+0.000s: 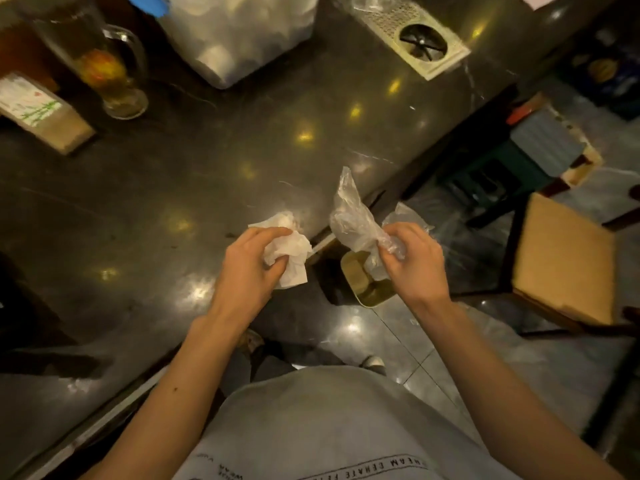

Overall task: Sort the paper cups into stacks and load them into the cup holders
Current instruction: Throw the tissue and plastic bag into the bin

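My left hand [251, 263] is closed on a crumpled white paper napkin [294, 252] above the near edge of the dark counter [173, 188]. To its right, my right hand [414, 259] grips a crumpled clear plastic bag [346, 216], held up past the counter's corner. A large clear bag of white paper cups [239, 32] stands at the back of the counter, partly cut off by the frame. No cup holder is in view.
A glass pitcher [104, 64] and a paper-labelled box [38, 112] stand at the back left. A metal drip tray [419, 39] sits at the back right. A bin [363, 282] stands on the floor beneath my right hand. A wooden chair [564, 261] is on the right.
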Demonstrator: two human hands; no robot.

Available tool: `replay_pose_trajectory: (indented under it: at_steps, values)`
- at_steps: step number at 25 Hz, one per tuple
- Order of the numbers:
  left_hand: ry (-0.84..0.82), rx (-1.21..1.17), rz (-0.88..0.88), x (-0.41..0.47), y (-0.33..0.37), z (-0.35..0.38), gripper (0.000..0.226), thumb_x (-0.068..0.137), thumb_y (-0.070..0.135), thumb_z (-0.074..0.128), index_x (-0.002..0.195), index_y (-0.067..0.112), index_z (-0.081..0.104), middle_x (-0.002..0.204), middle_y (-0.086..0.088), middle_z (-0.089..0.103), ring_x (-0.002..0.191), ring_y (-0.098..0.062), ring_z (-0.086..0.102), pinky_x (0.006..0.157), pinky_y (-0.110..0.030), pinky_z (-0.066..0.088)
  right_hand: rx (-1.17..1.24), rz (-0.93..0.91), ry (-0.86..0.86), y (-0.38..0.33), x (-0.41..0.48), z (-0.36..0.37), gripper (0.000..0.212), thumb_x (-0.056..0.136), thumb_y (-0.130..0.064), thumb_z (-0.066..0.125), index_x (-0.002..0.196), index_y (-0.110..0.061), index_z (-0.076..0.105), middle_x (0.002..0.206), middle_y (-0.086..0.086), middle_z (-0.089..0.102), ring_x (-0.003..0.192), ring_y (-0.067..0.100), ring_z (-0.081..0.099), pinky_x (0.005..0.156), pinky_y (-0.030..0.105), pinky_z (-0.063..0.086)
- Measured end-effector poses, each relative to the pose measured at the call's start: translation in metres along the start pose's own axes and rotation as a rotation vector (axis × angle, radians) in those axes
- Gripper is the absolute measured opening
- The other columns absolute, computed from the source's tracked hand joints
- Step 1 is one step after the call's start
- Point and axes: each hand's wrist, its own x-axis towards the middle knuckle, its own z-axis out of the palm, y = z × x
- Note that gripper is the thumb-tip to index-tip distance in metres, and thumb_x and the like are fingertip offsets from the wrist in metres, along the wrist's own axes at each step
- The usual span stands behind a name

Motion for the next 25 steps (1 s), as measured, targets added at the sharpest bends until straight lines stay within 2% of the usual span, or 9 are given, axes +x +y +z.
replay_pose_trajectory:
  at_steps: [5,10,13,15,18,19,22,25]
  values:
    - [-0.028,0.021,0.024,-0.012,0.067,0.099,0.041,0.086,0.01,0.073,0.124,0.024,0.066,0.13,-0.001,0.061,0.119,-0.017,0.057,0.1,-0.036,0.049,0.031,0.046,0.034,0.1,-0.043,-0.048,0.018,0.089,-0.017,0.07,0.107,-0.014,0.07,0.108,-0.002,0.066,0.1,0.013,0.059,0.086,0.023,0.043]
    - [-0.063,0.12,0.048,-0.033,0.124,0.198,0.04,0.085,0.01,0.073,0.123,0.022,0.066,0.126,-0.004,0.063,0.115,-0.019,0.058,0.089,-0.026,0.045,0.064,0.119,0.033,0.205,-0.08,-0.095,0.016,0.088,-0.015,0.07,0.104,-0.013,0.07,0.104,0.001,0.066,0.096,0.017,0.06,0.083,0.026,0.044]
    - [-0.082,0.14,-0.003,-0.039,0.145,0.23,0.038,0.086,0.009,0.071,0.123,0.02,0.066,0.126,-0.005,0.063,0.114,-0.017,0.056,0.092,-0.033,0.049,0.094,0.157,0.029,0.242,-0.099,-0.11,0.014,0.088,-0.015,0.071,0.101,-0.012,0.07,0.102,0.001,0.066,0.094,0.018,0.061,0.08,0.028,0.046]
    - [-0.104,0.146,-0.042,-0.04,0.152,0.245,0.038,0.087,0.01,0.071,0.123,0.022,0.065,0.129,-0.004,0.061,0.115,-0.014,0.053,0.095,-0.033,0.047,0.11,0.168,0.027,0.258,-0.104,-0.111,0.014,0.088,-0.015,0.072,0.101,-0.01,0.07,0.101,0.002,0.067,0.092,0.018,0.062,0.079,0.031,0.05]
    - [-0.14,0.142,0.005,-0.03,0.151,0.26,0.038,0.086,0.007,0.072,0.122,0.014,0.066,0.127,-0.01,0.062,0.115,-0.022,0.057,0.095,-0.031,0.048,0.112,0.209,-0.017,0.272,-0.102,-0.105,0.014,0.089,-0.018,0.07,0.102,-0.013,0.07,0.104,0.001,0.066,0.093,0.016,0.06,0.079,0.025,0.045]
    - [-0.144,0.143,0.007,-0.025,0.147,0.264,0.038,0.086,0.006,0.072,0.123,0.012,0.066,0.127,-0.011,0.063,0.114,-0.021,0.057,0.095,-0.029,0.049,0.107,0.22,-0.039,0.274,-0.098,-0.101,0.014,0.09,-0.019,0.07,0.102,-0.013,0.07,0.105,0.001,0.066,0.094,0.015,0.06,0.08,0.024,0.044]
    - [-0.15,0.121,-0.066,-0.004,0.126,0.277,0.037,0.087,0.009,0.071,0.123,0.016,0.065,0.128,-0.007,0.063,0.109,-0.009,0.053,0.083,-0.001,0.039,0.09,0.239,-0.096,0.279,-0.082,-0.087,0.014,0.089,-0.018,0.07,0.103,-0.013,0.07,0.106,0.002,0.066,0.095,0.017,0.06,0.083,0.03,0.048]
    - [-0.197,0.063,-0.121,0.02,0.096,0.294,0.033,0.087,0.009,0.069,0.119,0.016,0.067,0.123,-0.006,0.064,0.108,-0.011,0.056,0.081,0.004,0.034,0.04,0.281,-0.141,0.285,-0.06,-0.065,0.014,0.088,-0.016,0.07,0.102,-0.013,0.07,0.105,0.002,0.067,0.094,0.018,0.062,0.082,0.029,0.05]
